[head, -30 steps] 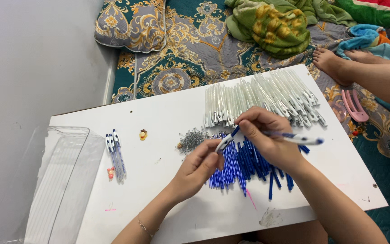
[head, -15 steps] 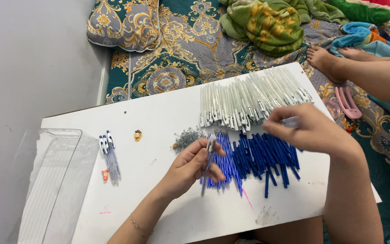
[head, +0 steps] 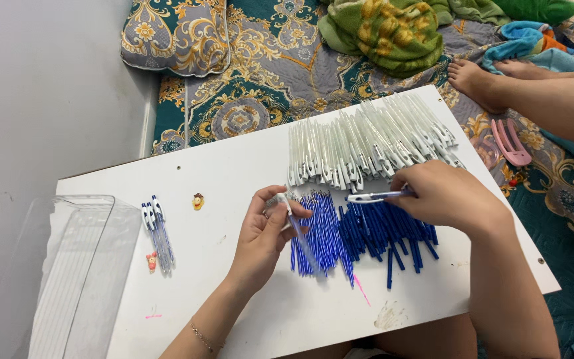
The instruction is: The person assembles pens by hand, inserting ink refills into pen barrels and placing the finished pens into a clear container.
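Pen work well short of done: we count only three finished pens (head: 157, 229) lying left of our left hand (head: 264, 233), while a big heap of blue refills (head: 367, 233) between our hands and a long row of clear barrels (head: 367, 143) just beyond our fingers remain; our left fingers (head: 280, 216) curl shut around one clear pen (head: 293, 219) over the refills; our right hand (head: 450, 196) pinches another pen (head: 377, 196) at the barrels' near edge.

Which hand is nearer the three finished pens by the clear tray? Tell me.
Left. The left hand is apart from the three finished pens, past a stretch of white board. The right hand is farther, beyond the pile of blue refills.
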